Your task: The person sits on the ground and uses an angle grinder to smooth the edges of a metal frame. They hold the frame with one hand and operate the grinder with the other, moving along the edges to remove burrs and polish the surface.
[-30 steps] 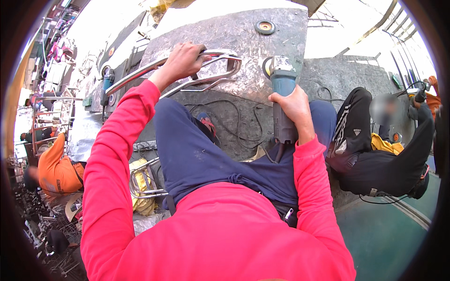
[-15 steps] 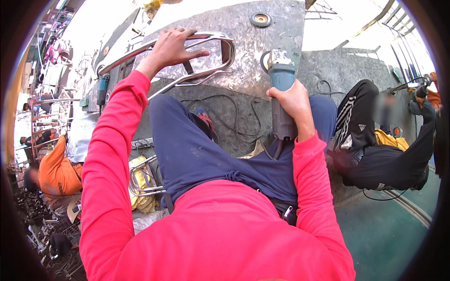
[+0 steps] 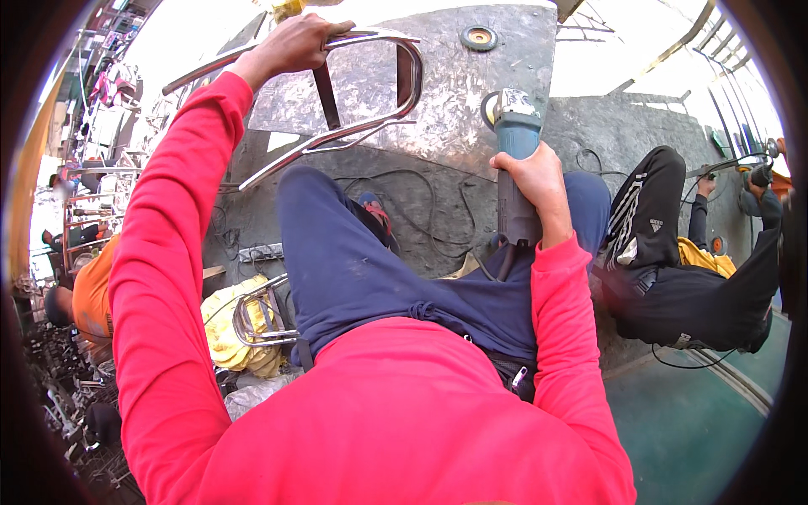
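Note:
A bent, shiny tubular metal frame (image 3: 418, 80) with flat dark crosspieces is raised at the upper left. My left hand (image 3: 295, 44) is closed round its upper tube. On the right, my right hand (image 3: 534, 181) grips a blue-green and grey angle grinder (image 3: 518, 135) by its body, thumb across the top. The grinder points away from me, its disc (image 3: 489, 110) at the far left side of the head. The disc is apart from the metal frame. The grinder's lower end is close to my lap.
A round abrasive wheel (image 3: 479, 38) lies on the far metal sheet. A dark cable (image 3: 429, 240) loops over the floor between my legs. Yellow sacking (image 3: 223, 324) lies left. A person in black (image 3: 690, 295) works close on my right; one in orange (image 3: 93, 286) is left.
My left hand, fingers spread over the metal frame before, has closed on its tube and moved up and left. The frame's near end has swung left, off my knee. The grinder stays nearly still.

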